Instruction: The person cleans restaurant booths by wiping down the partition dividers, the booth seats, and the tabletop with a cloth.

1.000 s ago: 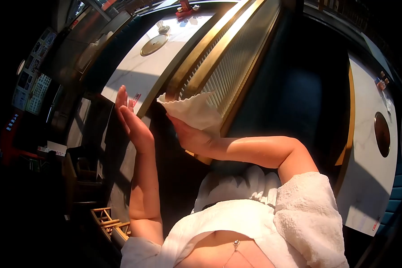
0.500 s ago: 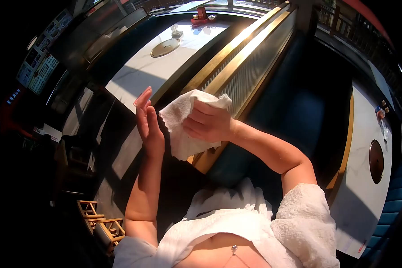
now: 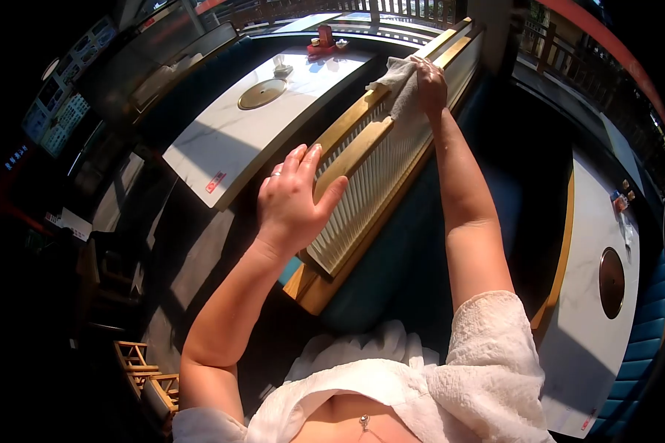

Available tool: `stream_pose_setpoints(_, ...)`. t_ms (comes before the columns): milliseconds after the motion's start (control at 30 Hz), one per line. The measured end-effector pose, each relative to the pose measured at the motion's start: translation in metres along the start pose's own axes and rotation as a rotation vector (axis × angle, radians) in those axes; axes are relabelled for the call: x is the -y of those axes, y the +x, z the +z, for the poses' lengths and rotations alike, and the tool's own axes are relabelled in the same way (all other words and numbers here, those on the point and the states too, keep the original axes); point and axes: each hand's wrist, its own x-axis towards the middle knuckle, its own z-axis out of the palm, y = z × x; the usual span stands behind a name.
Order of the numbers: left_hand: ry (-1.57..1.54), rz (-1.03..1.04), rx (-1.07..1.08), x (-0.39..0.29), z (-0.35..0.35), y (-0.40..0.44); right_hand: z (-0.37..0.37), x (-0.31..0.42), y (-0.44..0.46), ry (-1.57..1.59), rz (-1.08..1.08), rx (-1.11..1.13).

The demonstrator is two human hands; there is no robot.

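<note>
My right hand is stretched far forward, its fingers closed on a white cloth. The cloth drapes over the gold-edged top of a booth partition with ribbed, translucent panels, near its far end. At the partition's near end is my left hand, back upward, thumb and fingers spread, with nothing in it. Its fingertips are at the gold top rail; whether they press on it I cannot tell. A ring is on one finger.
Left of the partition stands a marble-patterned table with a round metal plate and a red caddy. Another such table is at the right, beside teal seating. Wooden stools stand lower left.
My right hand has carried the cloth forward and away, from in front of me onto the partition's far top. My left hand has moved right, from upright in the air to the near rail.
</note>
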Motion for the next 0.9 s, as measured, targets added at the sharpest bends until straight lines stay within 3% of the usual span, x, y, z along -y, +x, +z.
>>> stream_pose_setpoints(33,-0.010,0.004,-0.020,0.000,0.000,-0.001,0.003,0.005,-0.008,0.153,0.211,-0.178)
stream_pose_setpoints(133,-0.029,0.011,-0.047,0.000,0.001,0.001,0.047,0.000,-0.059,0.685,0.547,-0.397)
stream_pose_setpoints(233,-0.049,-0.006,-0.033,-0.003,-0.002,0.003,0.065,0.029,-0.127,0.901,0.731,-0.441)
stream_pose_setpoints(400,-0.073,0.028,-0.050,0.001,-0.001,0.000,0.044,0.225,-0.232,0.890,0.939,-0.206)
stream_pose_setpoints(467,-0.075,0.042,-0.046,-0.001,-0.003,-0.002,0.029,0.281,-0.243,0.940,0.886,0.023)
stream_pose_setpoints(533,-0.085,0.062,-0.048,0.000,-0.003,-0.001,0.025,0.292,-0.231,1.011,0.771,0.238)
stream_pose_setpoints(600,-0.132,0.062,-0.063,0.003,-0.001,-0.001,0.030,0.262,-0.205,1.388,0.781,0.112)
stream_pose_setpoints(633,-0.157,0.048,-0.070,0.001,-0.001,-0.001,0.032,0.238,-0.191,2.007,0.780,-0.295)
stream_pose_setpoints(667,-0.153,0.040,-0.062,0.001,-0.001,-0.001,0.038,0.223,-0.179,1.571,0.563,-0.456)
stream_pose_setpoints(700,-0.156,0.052,-0.071,0.000,0.000,0.001,0.056,0.186,-0.179,1.398,0.592,-0.521)
stream_pose_setpoints(767,-0.151,0.059,-0.077,0.002,-0.001,0.001,0.111,0.075,-0.196,1.561,0.804,-0.606)
stream_pose_setpoints(833,-0.158,0.075,-0.080,0.005,0.001,0.002,0.163,-0.067,-0.255,2.321,0.851,-0.768)
stream_pose_setpoints(900,-0.157,0.076,-0.084,0.004,0.001,0.002,0.125,-0.106,-0.233,3.014,0.460,-1.198)
